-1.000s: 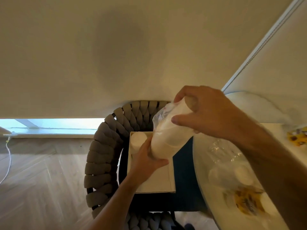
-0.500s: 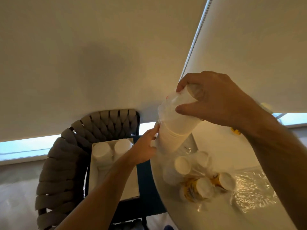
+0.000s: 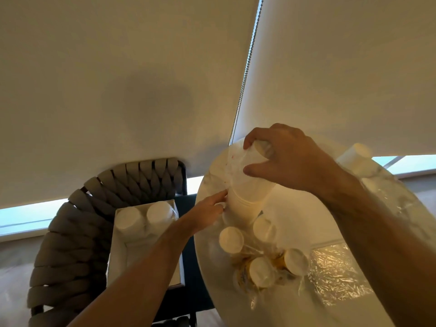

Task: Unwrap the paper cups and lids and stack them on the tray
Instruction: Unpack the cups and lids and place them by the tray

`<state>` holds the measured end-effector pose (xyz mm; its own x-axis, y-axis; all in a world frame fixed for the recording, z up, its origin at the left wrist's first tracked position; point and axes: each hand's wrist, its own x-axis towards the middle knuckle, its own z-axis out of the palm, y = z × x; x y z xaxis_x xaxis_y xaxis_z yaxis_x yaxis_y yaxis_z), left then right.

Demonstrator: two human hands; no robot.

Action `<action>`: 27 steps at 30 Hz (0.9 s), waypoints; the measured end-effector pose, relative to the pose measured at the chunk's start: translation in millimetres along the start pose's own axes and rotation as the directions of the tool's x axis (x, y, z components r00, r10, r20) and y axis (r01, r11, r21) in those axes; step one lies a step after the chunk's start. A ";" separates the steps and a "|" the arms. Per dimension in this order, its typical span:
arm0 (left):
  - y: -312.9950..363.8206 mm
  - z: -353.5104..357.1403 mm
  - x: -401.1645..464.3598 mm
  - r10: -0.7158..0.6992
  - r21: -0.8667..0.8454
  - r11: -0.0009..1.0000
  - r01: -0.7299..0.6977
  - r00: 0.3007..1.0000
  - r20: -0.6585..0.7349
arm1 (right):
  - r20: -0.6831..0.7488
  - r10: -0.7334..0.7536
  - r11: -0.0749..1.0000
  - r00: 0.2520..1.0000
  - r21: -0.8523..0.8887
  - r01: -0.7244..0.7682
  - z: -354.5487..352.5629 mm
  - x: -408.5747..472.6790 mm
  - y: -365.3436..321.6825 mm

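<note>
A stack of white paper cups (image 3: 247,192) stands upside down on the round white table (image 3: 295,220), half covered by a clear plastic wrap (image 3: 233,161). My right hand (image 3: 285,156) grips the top of the stack and the wrap from above. The fingertips of my left hand (image 3: 207,211) touch the stack's lower left side. A white tray (image 3: 118,258) lies on the chair seat to the left, with two cup stacks (image 3: 144,220) at its far end.
Several wrapped cup stacks (image 3: 259,258), some with yellow print, lie on the table near me. Loose clear plastic (image 3: 335,272) lies to their right. More wrapped cups (image 3: 358,159) sit at the table's far right. A grey woven chair (image 3: 77,232) holds the tray. Roller blinds hang behind.
The cup stack has moved from over the tray on the chair to the table, and it now stands there. My view has swung right and both hands followed it.
</note>
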<state>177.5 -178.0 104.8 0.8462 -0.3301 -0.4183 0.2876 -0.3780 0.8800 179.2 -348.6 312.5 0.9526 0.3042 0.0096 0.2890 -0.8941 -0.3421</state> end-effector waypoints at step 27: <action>-11.3 7.8 -54.8 -0.148 -0.277 0.960 0.041 0.915 -0.375 | 0.227 0.058 0.990 0.972 -0.141 -0.026 26.3 -1.1 4.8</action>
<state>124.4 -162.4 116.0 0.9002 0.0781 -0.4284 0.4353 -0.1368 0.8898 177.0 -344.5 286.1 0.9211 0.3184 -0.2242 0.2744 -0.9391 -0.2067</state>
